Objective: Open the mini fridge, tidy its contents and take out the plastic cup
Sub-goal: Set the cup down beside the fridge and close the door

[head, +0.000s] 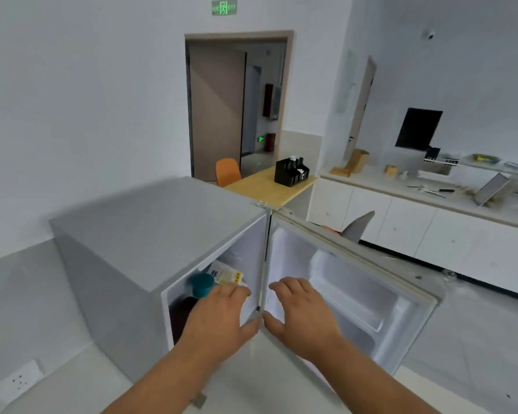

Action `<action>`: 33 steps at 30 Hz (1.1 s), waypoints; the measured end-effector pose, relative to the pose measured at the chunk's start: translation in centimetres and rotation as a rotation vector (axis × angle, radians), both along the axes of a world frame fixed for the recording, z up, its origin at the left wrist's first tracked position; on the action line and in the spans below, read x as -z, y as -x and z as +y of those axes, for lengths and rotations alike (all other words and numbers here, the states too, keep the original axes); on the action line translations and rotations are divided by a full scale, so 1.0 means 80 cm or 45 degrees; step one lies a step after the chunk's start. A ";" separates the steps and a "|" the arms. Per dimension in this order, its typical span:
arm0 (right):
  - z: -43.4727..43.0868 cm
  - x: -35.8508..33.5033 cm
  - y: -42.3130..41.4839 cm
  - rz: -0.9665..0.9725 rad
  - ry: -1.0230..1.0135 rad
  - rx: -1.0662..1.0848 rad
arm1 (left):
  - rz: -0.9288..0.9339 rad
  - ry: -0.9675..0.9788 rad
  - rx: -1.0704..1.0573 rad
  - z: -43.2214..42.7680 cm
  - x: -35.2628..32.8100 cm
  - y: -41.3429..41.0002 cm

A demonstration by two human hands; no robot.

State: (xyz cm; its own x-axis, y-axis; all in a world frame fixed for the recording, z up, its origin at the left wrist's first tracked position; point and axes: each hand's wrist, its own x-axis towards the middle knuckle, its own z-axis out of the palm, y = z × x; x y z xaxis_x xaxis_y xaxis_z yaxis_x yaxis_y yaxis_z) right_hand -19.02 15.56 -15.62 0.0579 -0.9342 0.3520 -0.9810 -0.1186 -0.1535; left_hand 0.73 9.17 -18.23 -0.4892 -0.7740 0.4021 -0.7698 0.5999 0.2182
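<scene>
Mini fridge [150, 234] door [350, 294] open — tidying begins; left hand [219, 315] and right hand [299, 312] both open, empty. Next: reach for teal-lidded container [202, 284]

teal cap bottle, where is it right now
In the head view, the teal cap bottle stands inside the open mini fridge, left of the carton, just beyond the left hand.

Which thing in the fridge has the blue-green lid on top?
The dark bottle at the front left, by the left hand. Its teal cap sets it apart from the white and yellow carton behind it.
</scene>
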 end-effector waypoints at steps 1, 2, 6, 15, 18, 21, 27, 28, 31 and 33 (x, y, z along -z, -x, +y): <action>-0.003 -0.017 0.009 0.014 0.042 0.003 | 0.022 0.045 0.023 -0.007 -0.019 0.007; -0.004 -0.037 0.019 0.027 0.076 0.011 | 0.036 0.084 0.040 -0.015 -0.042 0.015; -0.011 -0.102 0.057 0.066 0.178 0.074 | 0.054 0.222 0.014 -0.040 -0.117 0.037; -0.023 -0.165 0.133 0.074 0.169 0.283 | -0.027 0.286 -0.138 -0.103 -0.183 0.025; -0.028 -0.142 0.163 0.037 0.033 0.410 | -0.124 0.155 -0.256 -0.122 -0.165 0.001; -0.027 -0.105 0.188 0.016 -0.182 0.502 | -0.260 0.066 -0.301 -0.131 -0.132 -0.021; -0.029 -0.065 0.213 -0.068 -0.022 0.486 | -0.182 0.072 -0.267 -0.144 -0.115 -0.024; -0.029 -0.064 0.215 -0.083 0.008 0.478 | -0.169 0.069 -0.268 -0.145 -0.114 -0.025; -0.028 -0.064 0.214 -0.100 0.024 0.481 | -0.112 0.067 -0.269 -0.147 -0.112 -0.027; -0.026 -0.065 0.203 -0.106 0.018 0.492 | -0.085 0.065 -0.266 -0.147 -0.112 -0.027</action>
State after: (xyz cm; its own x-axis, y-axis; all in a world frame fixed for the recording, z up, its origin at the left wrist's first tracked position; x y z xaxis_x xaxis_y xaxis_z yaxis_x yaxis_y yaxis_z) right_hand -35.25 13.49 -10.46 -0.3263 -0.8765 0.3538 -0.9380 0.2541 -0.2356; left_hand 2.90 -2.57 -9.26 -0.3470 -0.8407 0.4156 -0.8902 0.4347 0.1361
